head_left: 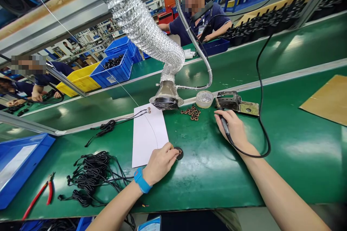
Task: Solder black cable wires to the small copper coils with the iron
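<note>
No txt legible: label (111, 79) on blue bin (122, 70) & badge (201, 29) on co-worker's shirt (177, 28) too sm. to read.

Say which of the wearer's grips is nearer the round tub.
Right. The right grip, around the soldering iron, is close to the round tub, on its near right; the left grip is farther, at the black disc, on the tub's near left.

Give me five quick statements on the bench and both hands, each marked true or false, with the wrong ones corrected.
1. The right hand holds the soldering iron. True.
2. A blue wristband circles the right wrist. False: the blue wristband is on the left wrist.
3. The left hand is at the small black disc. True.
4. The copper-coloured parts are piled on the white sheet. False: the copper-coloured parts lie on the green bench.
5. The pliers' handles are red. True.
</note>
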Tool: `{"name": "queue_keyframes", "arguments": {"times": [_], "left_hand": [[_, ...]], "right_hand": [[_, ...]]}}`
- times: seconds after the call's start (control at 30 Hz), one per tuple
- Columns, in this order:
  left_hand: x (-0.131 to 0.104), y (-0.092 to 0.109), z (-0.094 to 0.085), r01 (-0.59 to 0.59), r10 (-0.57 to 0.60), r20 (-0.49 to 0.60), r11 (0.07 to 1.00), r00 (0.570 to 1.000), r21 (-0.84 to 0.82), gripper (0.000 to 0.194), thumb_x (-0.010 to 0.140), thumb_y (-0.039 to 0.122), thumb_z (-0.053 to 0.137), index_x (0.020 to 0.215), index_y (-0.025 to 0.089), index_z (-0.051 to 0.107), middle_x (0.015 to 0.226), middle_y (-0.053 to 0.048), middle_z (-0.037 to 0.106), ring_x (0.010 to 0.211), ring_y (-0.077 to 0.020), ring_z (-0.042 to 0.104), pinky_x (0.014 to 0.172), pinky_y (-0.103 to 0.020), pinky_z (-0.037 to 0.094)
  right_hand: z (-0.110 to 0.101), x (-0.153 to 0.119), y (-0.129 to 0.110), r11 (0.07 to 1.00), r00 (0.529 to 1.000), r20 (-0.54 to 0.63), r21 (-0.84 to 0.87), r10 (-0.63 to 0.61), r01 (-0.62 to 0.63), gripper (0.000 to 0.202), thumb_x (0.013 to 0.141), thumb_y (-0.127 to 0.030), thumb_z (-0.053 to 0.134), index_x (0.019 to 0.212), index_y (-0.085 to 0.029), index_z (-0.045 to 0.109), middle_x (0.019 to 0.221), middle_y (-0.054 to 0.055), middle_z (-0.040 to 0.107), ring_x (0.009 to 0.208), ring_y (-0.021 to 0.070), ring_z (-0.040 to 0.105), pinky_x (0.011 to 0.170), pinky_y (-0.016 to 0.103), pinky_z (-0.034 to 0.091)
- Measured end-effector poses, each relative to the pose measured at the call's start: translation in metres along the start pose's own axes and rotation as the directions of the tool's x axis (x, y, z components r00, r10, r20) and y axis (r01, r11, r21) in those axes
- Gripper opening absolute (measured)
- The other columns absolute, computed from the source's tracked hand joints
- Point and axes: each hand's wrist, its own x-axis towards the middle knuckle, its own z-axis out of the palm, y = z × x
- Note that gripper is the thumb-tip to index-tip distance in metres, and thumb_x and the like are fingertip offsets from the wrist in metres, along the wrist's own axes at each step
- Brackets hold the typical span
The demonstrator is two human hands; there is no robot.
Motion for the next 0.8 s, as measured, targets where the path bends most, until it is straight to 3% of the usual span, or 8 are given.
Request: {"name": "queue_keyframes", "arguments": {"times": [0.17,0.27,0.43,0.53,0.7,0.8], "left_hand": [[0.001,0.001,-0.006,0.063,-0.063,0.024,0.998,0.998,-0.013,0.022,0.102,0.026,0.043,0.101,0.020,0.063,0.095,-0.004,0.062,0.073,-0.0138,0.061,0.062,-0.025,0.047],[0.003,0.008,-0.004,0.153,-0.152,0.023,0.979,0.988,-0.131,0.020,0.101,0.024,0.044,0.093,0.019,0.062,0.092,-0.004,0.061,0.074,-0.0148,0.059,0.065,-0.026,0.046],[0.007,0.016,0.009,0.368,-0.398,0.038,0.802,0.917,-0.470,0.021,0.097,0.028,0.053,0.081,0.018,0.062,0.081,-0.002,0.059,0.071,-0.0142,0.056,0.067,-0.026,0.043],[0.009,0.016,0.011,0.425,-0.478,0.065,0.703,0.876,-0.570,0.025,0.096,0.033,0.054,0.079,0.016,0.064,0.077,-0.002,0.059,0.065,-0.0130,0.051,0.063,-0.026,0.040],[0.018,0.018,-0.001,0.330,-0.399,-0.001,0.759,0.917,-0.561,0.017,0.091,0.030,0.062,0.101,0.019,0.071,0.085,-0.002,0.058,0.072,-0.0134,0.053,0.068,-0.026,0.040],[0.023,0.021,-0.005,0.297,-0.338,0.026,0.786,0.941,-0.542,0.012,0.091,0.025,0.062,0.089,0.019,0.073,0.086,-0.003,0.058,0.078,-0.0144,0.055,0.071,-0.026,0.041]], "right_hand": [[0.002,-0.001,0.003,1.000,1.000,0.004,0.013,0.018,-0.018,0.025,0.098,-0.035,0.050,0.111,-0.021,0.067,0.097,0.009,0.064,0.077,0.0181,0.065,0.070,0.029,0.050],[0.003,-0.002,0.005,1.000,1.000,0.007,0.017,0.026,-0.026,0.025,0.098,-0.035,0.051,0.111,-0.022,0.066,0.097,0.008,0.064,0.076,0.0183,0.064,0.071,0.030,0.050],[0.003,-0.003,0.006,0.999,0.999,0.007,0.013,0.031,-0.031,0.024,0.097,-0.036,0.052,0.111,-0.022,0.066,0.094,0.007,0.063,0.075,0.0185,0.063,0.072,0.030,0.050],[0.005,-0.003,0.008,0.999,0.999,0.000,0.021,0.032,-0.032,0.024,0.097,-0.036,0.053,0.111,-0.023,0.067,0.095,0.007,0.063,0.076,0.0191,0.064,0.072,0.030,0.050],[0.006,-0.003,0.009,0.999,0.999,0.005,0.037,0.034,-0.034,0.024,0.097,-0.036,0.052,0.111,-0.023,0.067,0.095,0.008,0.064,0.078,0.0193,0.064,0.073,0.031,0.050],[0.005,-0.002,0.007,0.999,0.999,0.000,0.034,0.038,-0.038,0.024,0.097,-0.036,0.052,0.110,-0.022,0.067,0.095,0.008,0.064,0.077,0.0191,0.064,0.073,0.031,0.050]]}}
